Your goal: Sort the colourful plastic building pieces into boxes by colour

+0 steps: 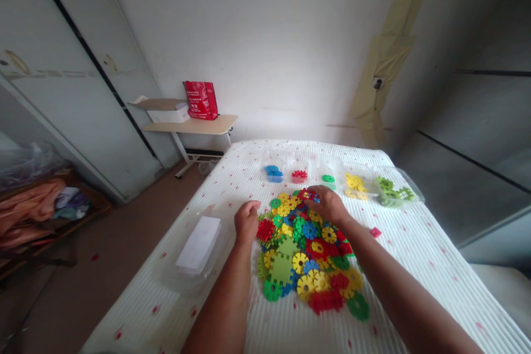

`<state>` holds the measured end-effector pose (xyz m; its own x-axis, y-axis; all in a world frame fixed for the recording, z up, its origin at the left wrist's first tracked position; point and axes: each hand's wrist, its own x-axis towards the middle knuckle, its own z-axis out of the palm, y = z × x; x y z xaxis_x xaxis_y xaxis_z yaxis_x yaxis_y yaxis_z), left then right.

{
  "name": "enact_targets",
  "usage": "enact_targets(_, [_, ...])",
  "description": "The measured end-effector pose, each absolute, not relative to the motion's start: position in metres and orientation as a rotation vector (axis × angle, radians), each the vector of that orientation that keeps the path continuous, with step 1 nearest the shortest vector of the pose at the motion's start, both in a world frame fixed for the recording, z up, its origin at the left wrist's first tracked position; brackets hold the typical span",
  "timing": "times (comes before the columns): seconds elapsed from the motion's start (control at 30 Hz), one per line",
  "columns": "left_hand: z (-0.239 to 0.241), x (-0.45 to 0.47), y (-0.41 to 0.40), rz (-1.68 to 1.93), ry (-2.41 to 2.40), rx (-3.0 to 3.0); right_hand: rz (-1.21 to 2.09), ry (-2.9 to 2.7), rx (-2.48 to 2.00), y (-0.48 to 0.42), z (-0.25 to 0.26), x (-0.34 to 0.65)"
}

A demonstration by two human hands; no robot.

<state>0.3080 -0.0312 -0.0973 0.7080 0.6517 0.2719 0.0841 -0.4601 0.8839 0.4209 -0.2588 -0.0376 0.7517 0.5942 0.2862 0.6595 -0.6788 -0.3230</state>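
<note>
A heap of interlocking plastic pieces (298,238), gear-shaped discs and notched squares in red, yellow, green and blue, covers the middle of the bed-like surface. My right hand (329,204) is at the far side of the heap, its fingers closed around a red building piece (307,195), with a bit of blue beside it. On the heap's left edge, my left hand (248,222) has its fingers curled; what they hold, if anything, is hidden. A dark red disc (265,229) lies close to it. Light green squares (282,268) lie nearer to me.
Behind the heap stand clear containers with blue pieces (272,173), red pieces (299,176), a few green pieces (328,178), yellow pieces (355,185) and light green pieces (392,191). A white box-like item (199,244) rests in a clear tray at left. One pink-red piece (375,232) lies apart.
</note>
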Motion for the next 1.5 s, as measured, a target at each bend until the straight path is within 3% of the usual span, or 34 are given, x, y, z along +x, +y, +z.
enact_targets(0.57, [-0.099, 0.308, -0.029, 0.741, 0.558, 1.98, 0.034, -0.933, -3.014, -0.217, -0.038, 0.411])
enact_targets(1.5, [-0.103, 0.309, -0.029, 0.748, 0.566, 1.964, -0.028, -0.976, -2.916, -0.221, -0.031, 0.409])
